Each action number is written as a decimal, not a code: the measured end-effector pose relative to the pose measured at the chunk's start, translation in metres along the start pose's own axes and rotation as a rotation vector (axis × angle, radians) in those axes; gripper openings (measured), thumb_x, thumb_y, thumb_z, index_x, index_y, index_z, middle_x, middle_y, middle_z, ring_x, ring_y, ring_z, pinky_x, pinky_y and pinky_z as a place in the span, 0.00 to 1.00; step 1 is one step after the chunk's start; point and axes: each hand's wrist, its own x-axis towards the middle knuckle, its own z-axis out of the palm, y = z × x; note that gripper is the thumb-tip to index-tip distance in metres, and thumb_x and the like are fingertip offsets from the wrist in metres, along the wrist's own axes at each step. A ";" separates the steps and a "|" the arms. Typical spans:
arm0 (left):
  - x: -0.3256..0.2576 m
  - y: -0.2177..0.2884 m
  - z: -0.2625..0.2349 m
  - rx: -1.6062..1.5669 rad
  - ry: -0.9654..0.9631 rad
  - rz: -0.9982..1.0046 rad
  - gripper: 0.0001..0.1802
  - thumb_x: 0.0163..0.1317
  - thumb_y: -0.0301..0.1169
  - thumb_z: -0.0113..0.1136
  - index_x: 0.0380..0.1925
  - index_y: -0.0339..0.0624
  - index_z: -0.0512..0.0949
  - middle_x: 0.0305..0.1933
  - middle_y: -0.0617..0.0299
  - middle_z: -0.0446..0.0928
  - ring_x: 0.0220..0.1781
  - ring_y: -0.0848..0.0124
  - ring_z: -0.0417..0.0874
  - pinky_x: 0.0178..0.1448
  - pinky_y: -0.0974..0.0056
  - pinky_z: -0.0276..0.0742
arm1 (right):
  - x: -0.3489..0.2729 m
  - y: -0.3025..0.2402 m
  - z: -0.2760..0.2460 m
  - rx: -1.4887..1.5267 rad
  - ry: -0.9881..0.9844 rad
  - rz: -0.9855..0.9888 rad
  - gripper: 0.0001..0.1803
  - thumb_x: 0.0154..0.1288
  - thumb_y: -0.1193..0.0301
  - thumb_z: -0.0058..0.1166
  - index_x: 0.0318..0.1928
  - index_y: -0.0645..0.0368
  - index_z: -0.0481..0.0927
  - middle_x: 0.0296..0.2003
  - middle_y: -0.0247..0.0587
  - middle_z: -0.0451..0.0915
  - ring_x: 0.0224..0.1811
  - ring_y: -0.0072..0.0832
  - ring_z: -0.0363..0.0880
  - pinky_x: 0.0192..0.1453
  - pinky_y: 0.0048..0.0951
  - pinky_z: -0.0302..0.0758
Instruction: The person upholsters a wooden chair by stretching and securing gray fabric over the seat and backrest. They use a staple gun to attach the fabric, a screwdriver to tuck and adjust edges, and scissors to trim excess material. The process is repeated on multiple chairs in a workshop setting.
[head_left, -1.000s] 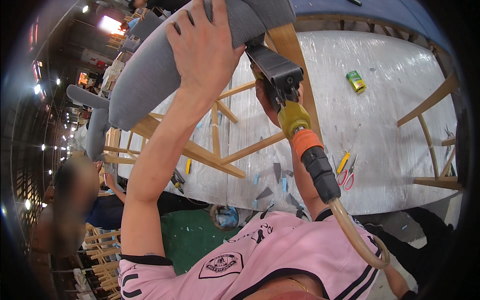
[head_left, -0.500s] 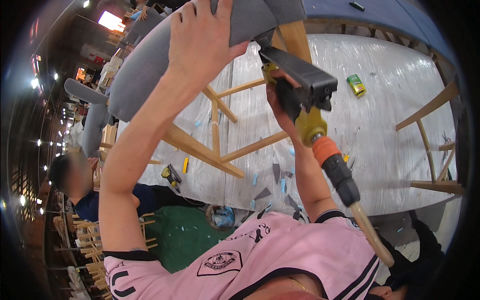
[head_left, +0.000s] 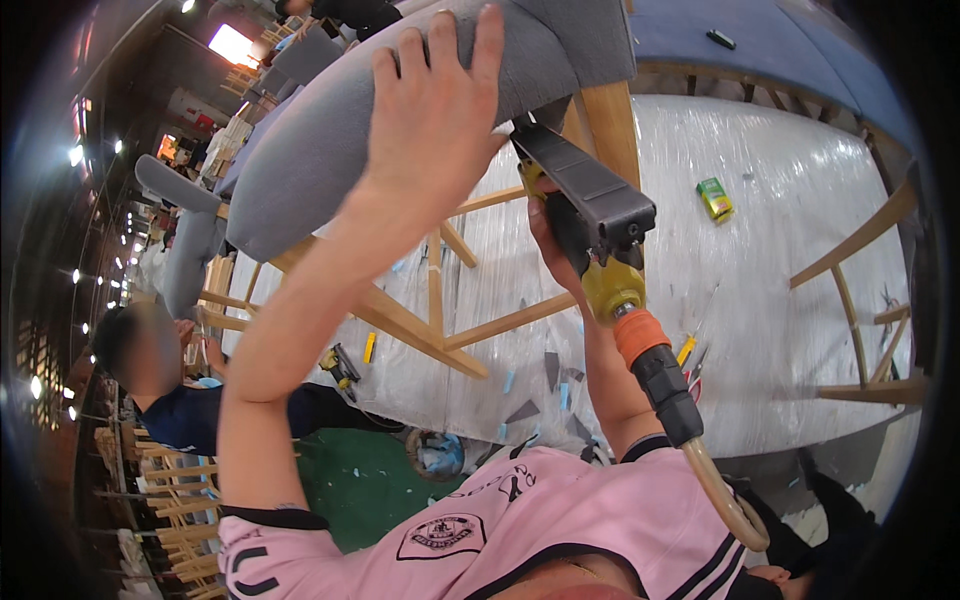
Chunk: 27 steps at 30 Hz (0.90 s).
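Note:
A grey upholstered chair [head_left: 310, 150] with pale wooden legs lies tilted on the plastic-covered table [head_left: 760, 330]. My left hand [head_left: 435, 125] rests on its padded grey part, fingers spread and stretched over the fabric. In my right hand [head_left: 552, 240] is a yellow and black air staple gun [head_left: 585, 190], gripped by its handle. The gun's nose meets the fabric's lower edge beside a wooden leg [head_left: 608, 120]; whether it presses there is hidden. From the gun's orange and black coupling, an air hose [head_left: 715, 490] curves down past my shirt.
A green and yellow box [head_left: 714, 200] lies to the right. Fabric scraps, a yellow-handled tool [head_left: 686, 348] and another staple gun [head_left: 340, 368] lie on the table. Another wooden frame [head_left: 850, 300] stands at the right. A co-worker [head_left: 190, 400] sits at the left.
The view has shifted slightly, so the chair and table appear lower. My left hand's fingers have spread farther apart on the fabric. The staple gun stays by the fabric edge, at a slightly different angle.

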 end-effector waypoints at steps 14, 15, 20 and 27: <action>0.007 -0.029 -0.012 -0.105 -0.168 -0.054 0.56 0.50 0.53 0.78 0.72 0.34 0.62 0.67 0.42 0.70 0.65 0.45 0.75 0.69 0.46 0.71 | 0.003 -0.009 -0.004 -0.249 0.022 -0.129 0.16 0.63 0.79 0.67 0.50 0.53 0.81 0.46 0.38 0.84 0.49 0.33 0.84 0.57 0.33 0.79; 0.005 -0.018 -0.012 -0.070 -0.139 -0.079 0.55 0.50 0.51 0.78 0.72 0.35 0.62 0.66 0.43 0.70 0.65 0.46 0.74 0.69 0.46 0.70 | 0.002 -0.010 -0.003 -0.179 0.025 -0.061 0.16 0.63 0.79 0.67 0.50 0.53 0.81 0.46 0.38 0.84 0.49 0.33 0.84 0.57 0.33 0.79; -0.002 0.000 -0.003 0.005 -0.026 -0.128 0.53 0.47 0.41 0.80 0.71 0.36 0.63 0.65 0.45 0.69 0.66 0.48 0.70 0.69 0.46 0.65 | -0.003 -0.008 0.007 0.331 0.031 0.295 0.24 0.73 0.63 0.49 0.64 0.60 0.76 0.58 0.45 0.80 0.53 0.27 0.84 0.56 0.24 0.81; -0.006 0.008 -0.007 0.078 -0.014 -0.154 0.53 0.47 0.40 0.80 0.71 0.35 0.64 0.65 0.42 0.70 0.66 0.47 0.72 0.69 0.45 0.66 | -0.010 0.012 0.019 0.138 -0.016 0.037 0.29 0.75 0.59 0.43 0.69 0.62 0.75 0.63 0.50 0.78 0.56 0.29 0.84 0.59 0.32 0.82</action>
